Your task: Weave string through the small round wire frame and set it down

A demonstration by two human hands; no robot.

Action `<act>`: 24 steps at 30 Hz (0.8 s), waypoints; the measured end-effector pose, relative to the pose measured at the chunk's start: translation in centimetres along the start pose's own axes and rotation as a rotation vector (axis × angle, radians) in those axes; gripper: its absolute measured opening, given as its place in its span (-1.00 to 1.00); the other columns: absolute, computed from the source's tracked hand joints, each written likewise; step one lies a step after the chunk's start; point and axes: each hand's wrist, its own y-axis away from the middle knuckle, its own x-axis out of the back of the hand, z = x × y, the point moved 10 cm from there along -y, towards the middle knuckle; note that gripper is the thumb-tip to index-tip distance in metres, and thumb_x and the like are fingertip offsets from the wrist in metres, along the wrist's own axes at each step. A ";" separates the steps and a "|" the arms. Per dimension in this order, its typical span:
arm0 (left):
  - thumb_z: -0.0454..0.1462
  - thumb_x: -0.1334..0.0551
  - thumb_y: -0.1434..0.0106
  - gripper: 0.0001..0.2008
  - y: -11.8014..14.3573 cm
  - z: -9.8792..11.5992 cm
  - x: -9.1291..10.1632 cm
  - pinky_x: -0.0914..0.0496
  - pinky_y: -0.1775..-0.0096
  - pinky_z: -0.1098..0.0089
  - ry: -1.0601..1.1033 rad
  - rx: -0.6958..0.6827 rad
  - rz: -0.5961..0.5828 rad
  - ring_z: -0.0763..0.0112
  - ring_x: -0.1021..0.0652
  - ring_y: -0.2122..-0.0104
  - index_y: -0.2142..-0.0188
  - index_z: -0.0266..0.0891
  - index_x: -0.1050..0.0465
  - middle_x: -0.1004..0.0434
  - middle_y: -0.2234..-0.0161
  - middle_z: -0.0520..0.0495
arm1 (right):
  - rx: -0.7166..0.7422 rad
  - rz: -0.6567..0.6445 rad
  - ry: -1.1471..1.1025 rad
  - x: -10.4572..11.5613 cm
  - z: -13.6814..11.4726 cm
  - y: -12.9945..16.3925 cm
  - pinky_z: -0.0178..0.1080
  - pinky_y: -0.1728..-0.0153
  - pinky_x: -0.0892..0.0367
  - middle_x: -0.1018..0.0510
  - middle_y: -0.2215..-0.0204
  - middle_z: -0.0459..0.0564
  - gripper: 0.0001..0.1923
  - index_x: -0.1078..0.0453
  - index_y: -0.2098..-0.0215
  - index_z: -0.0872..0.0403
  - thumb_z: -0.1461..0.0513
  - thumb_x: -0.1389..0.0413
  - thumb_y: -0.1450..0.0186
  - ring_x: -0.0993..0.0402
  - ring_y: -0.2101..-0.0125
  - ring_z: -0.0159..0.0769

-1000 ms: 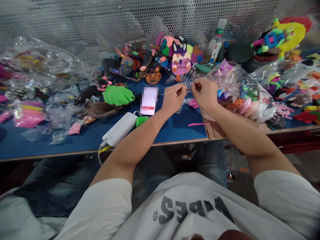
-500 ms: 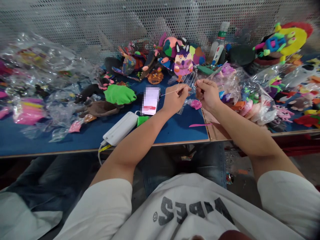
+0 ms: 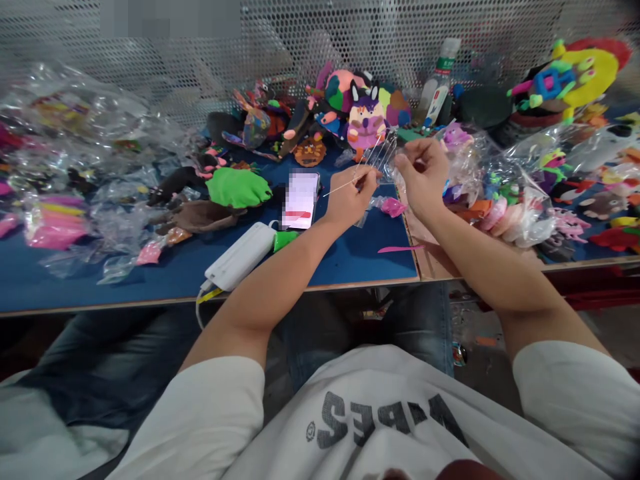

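Note:
My left hand (image 3: 354,193) is closed in a pinch around thin pale wires (image 3: 381,152), which fan up and away from the fingers. One strand sticks out to the left past the knuckles. My right hand (image 3: 424,172) is raised just to the right, its fingers curled together; whatever they pinch is too small or hidden to make out. Right behind the wires stands a purple clay animal figure (image 3: 367,123) with dark pointed ears. A pink packet (image 3: 393,207) in clear wrap lies below, between my hands. Closer to me lies a flat pink clay tool (image 3: 400,249).
Left of my hands are a lit phone (image 3: 301,200), a white power bank (image 3: 241,257) with a cable, and a green clay piece (image 3: 239,188). Plastic bags (image 3: 85,127) and clay figures crowd both sides. A bottle (image 3: 440,83) stands by the perforated metal panel (image 3: 300,40).
My right hand has moved up and slightly right, away from my left hand and the wires. My left hand stays nearly in place, still holding the wires.

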 end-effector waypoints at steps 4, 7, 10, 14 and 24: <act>0.02 -0.11 -0.65 -0.55 0.0 0.3 -0.2 -0.51 0.25 0.25 -0.014 -0.040 -0.001 0.33 -0.72 0.30 0.16 -0.17 -0.65 -0.76 0.25 -0.11 | 0.220 0.194 0.249 1.1 -1.6 1.4 -0.02 0.10 -0.60 -0.63 0.02 0.06 -0.55 -0.44 -0.06 -0.12 -0.17 -0.28 -0.40 -0.64 0.10 -0.09; 0.02 -0.10 -0.65 -0.55 0.0 0.6 -0.1 -0.52 0.24 0.24 -0.008 -0.053 -0.005 0.32 -0.71 0.30 0.15 -0.17 -0.66 -0.76 0.25 -0.11 | 0.191 0.168 0.245 0.6 -1.7 2.0 -0.02 0.07 -0.60 -0.64 -0.02 0.08 -0.59 -0.47 -0.06 -0.12 -0.17 -0.23 -0.44 -0.64 0.00 -0.05; 0.05 -0.08 -0.65 -0.52 0.0 0.8 -0.1 -0.55 0.20 0.24 -0.023 -0.033 -0.024 0.31 -0.72 0.28 0.14 -0.15 -0.66 -0.76 0.23 -0.12 | 0.151 0.199 0.191 0.6 -2.4 2.6 -0.07 0.11 -0.62 -0.65 0.01 0.07 -0.63 -0.50 0.01 -0.11 -0.15 -0.26 -0.43 -0.64 -0.03 -0.05; 0.12 -0.02 -0.65 -0.45 0.0 1.0 0.0 -0.58 0.13 0.26 -0.087 0.006 -0.037 0.31 -0.74 0.23 0.12 -0.15 -0.65 -0.78 0.19 -0.14 | 0.106 0.179 0.150 -0.1 -3.2 3.1 -0.09 0.21 -0.59 -0.63 0.15 0.04 -0.62 -0.49 0.09 -0.10 -0.16 -0.30 -0.36 -0.64 0.04 -0.05; 0.08 -0.06 -0.65 -0.49 -0.1 1.1 -0.1 -0.59 0.16 0.27 -0.026 -0.010 -0.044 0.32 -0.75 0.26 0.13 -0.16 -0.65 -0.77 0.23 -0.11 | 0.125 0.239 0.148 0.2 -3.0 3.0 -0.02 0.13 -0.58 -0.59 0.12 0.08 -0.63 -0.46 0.04 -0.12 -0.12 -0.31 -0.35 -0.58 -0.04 0.01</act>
